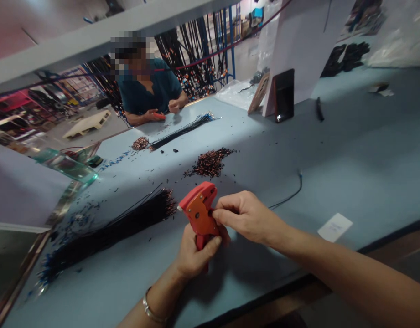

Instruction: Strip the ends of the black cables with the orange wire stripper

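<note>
My left hand (192, 255) is wrapped round the handles of a red and orange wire stripper (199, 212), held upright over the table. Beside its head, my right hand (246, 216) is closed in a pinch at the tool's right side. A thin black wire (287, 200) with a small blue end comes out from behind my right hand and curves over the table; the part between the fingers is hidden. Left of the tool lies a thick bundle of black wires (117, 232), bare copper ends toward the stripper and blue terminals at the far left.
A pile of copper and black scraps (211, 163) lies beyond the stripper. Across the table (333, 150) a co-worker (150, 89) sits behind another wire bundle (182, 132). A phone (284, 95) leans on a white post. A white card (334, 227) lies at right, a glass (71, 167) at left.
</note>
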Demonstrator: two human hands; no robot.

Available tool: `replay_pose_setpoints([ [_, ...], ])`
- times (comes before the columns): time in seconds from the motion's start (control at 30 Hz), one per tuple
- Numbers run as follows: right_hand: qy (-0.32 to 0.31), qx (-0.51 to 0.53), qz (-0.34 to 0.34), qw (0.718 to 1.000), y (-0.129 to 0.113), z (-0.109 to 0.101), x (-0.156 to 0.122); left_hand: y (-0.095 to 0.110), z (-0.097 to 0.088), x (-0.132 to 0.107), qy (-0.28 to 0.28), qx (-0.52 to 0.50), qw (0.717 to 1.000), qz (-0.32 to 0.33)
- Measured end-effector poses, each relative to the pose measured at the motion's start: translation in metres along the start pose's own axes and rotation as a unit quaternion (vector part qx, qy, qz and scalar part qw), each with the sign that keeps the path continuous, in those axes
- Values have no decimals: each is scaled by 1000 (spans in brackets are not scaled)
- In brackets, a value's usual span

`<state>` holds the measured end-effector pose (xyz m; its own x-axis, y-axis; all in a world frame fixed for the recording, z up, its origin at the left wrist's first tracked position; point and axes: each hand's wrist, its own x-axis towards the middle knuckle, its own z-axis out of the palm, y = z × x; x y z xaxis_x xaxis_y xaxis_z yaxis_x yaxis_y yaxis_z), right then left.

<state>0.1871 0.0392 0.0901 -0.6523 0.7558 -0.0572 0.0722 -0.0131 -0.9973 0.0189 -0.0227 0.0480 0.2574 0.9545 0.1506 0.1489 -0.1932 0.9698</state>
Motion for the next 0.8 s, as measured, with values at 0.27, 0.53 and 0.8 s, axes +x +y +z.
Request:
replay_pose_setpoints([
  [0.27,16,-15,0,1000,0,0,1,-3,6,-2,13,-29,999,-26],
  [0.53,32,-32,-12,999,1,0,1,-6,8,-4,28,-51,997,-56],
  [0.8,33,-16,-13,999,1,1,2,-19,8,-6,34,-114,992,-52],
])
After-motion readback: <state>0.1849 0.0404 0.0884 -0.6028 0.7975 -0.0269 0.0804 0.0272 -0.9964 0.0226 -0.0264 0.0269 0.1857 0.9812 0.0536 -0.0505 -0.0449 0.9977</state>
